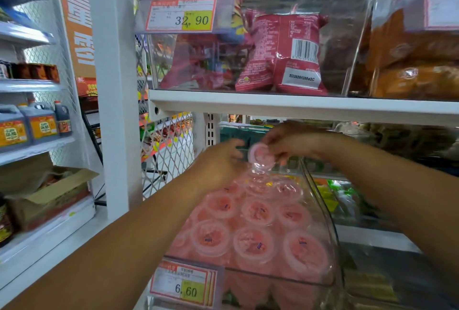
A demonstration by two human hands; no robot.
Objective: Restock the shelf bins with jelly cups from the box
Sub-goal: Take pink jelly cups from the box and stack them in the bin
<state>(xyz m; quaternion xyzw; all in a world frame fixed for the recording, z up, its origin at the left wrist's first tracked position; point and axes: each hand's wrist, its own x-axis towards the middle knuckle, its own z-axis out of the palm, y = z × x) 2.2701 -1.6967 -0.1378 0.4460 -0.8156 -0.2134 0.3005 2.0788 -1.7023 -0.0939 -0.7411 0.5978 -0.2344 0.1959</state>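
1. Our right hand [290, 143] pinches one pink jelly cup [259, 154], tilted, above the back of the clear bin [320, 200].
2. Our left hand [223, 160] lies just beside that cup; blur hides whether it grips anything.
3. Stocked cups [253, 245] fill the bin in rows, lids up.
4. A price tag [182, 285] reading 6.60 fronts the bin.
5. Red snack bags [280, 54] occupy the shelf [273, 106] above.

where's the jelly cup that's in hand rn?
Head view, centre: the jelly cup is pinched in the right hand, just above the back row of cups in the clear bin, under the white shelf, left hand close on its left.
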